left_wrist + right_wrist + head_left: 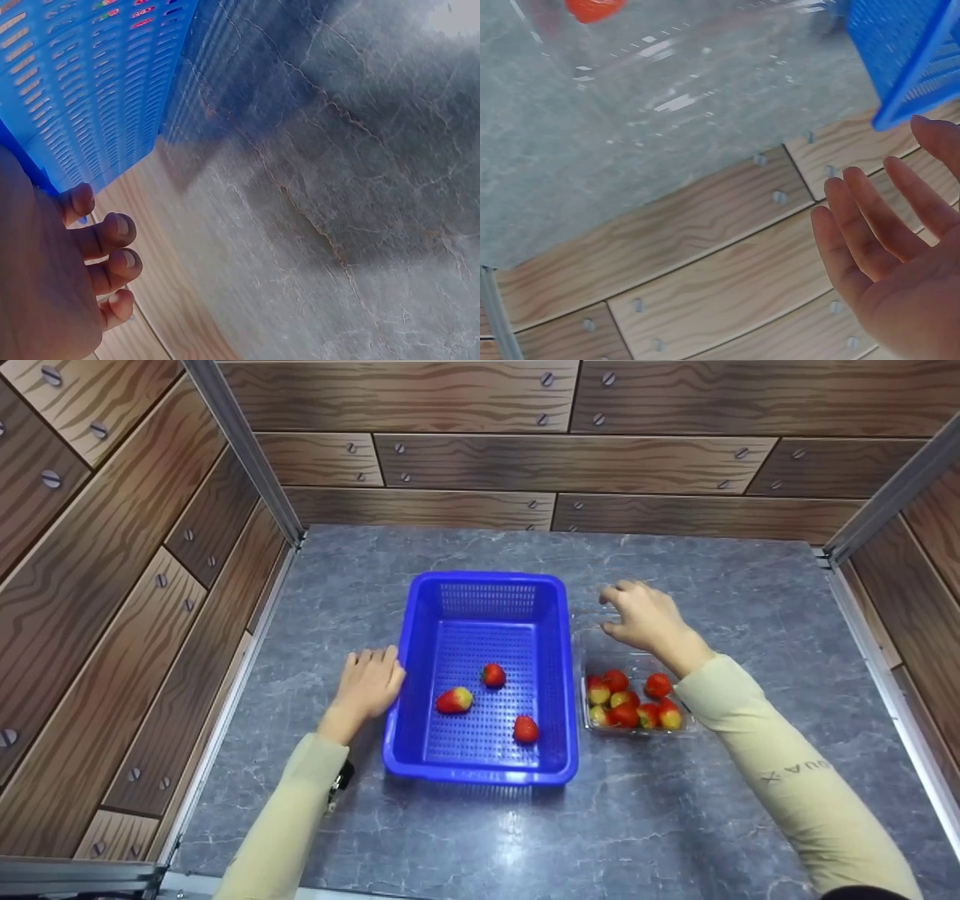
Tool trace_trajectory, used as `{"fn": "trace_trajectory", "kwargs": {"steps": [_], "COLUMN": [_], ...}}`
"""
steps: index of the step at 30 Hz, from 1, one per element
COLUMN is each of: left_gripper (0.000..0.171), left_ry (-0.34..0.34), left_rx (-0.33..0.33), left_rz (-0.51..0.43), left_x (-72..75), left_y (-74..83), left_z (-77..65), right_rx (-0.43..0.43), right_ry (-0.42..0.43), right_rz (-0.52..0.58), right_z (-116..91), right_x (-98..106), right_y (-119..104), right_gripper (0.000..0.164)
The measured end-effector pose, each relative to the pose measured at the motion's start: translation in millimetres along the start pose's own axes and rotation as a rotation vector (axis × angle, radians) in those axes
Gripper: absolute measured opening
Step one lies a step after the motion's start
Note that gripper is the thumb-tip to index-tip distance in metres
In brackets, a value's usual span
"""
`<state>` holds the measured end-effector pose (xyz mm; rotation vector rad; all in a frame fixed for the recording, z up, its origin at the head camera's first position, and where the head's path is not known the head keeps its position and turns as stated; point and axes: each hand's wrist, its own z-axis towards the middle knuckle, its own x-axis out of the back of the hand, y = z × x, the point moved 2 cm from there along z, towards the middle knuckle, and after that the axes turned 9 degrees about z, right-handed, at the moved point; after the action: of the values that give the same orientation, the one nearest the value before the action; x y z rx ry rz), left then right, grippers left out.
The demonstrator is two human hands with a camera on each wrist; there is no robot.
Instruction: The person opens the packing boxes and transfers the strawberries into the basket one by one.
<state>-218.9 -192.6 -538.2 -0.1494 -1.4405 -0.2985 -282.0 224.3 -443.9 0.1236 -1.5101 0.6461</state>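
My left hand [367, 682] is at the left rim of a blue plastic basket [405, 615]; its thumb side touches the rim. In the left wrist view its fingers [112, 232] hang loosely bent outside the slotted wall. Three strawberries lie apart on the basket floor: a red-and-yellow one [454, 700], a red one [493, 675] and another red one [526, 729]. My right hand [641, 615] hovers empty, fingers spread, right of the basket and above the far part of a clear plastic box [637, 664]. Several strawberries [624, 712] sit in the box's near part.
A grey marbled tabletop [480, 840] lies under everything. Wood-patterned panels [480, 457] stand behind and at both sides, with metal frame posts [251, 450] at the corners. A small dark object [341, 780] shows beside my left sleeve.
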Motion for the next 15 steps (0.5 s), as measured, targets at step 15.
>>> {"fn": "trace_trajectory", "kwargs": {"steps": [15], "left_gripper": [0.026], "left_ry": [0.006], "left_rx": [-0.009], "left_rz": [-0.012], "left_x": [-0.9], "left_y": [-1.0], "left_z": [-0.8], "right_rx": [-0.098], "right_ry": [-0.078], "right_rz": [0.076], "right_z": [-36], "right_x": [-27], "right_y": [26], "right_gripper": [0.040]}}
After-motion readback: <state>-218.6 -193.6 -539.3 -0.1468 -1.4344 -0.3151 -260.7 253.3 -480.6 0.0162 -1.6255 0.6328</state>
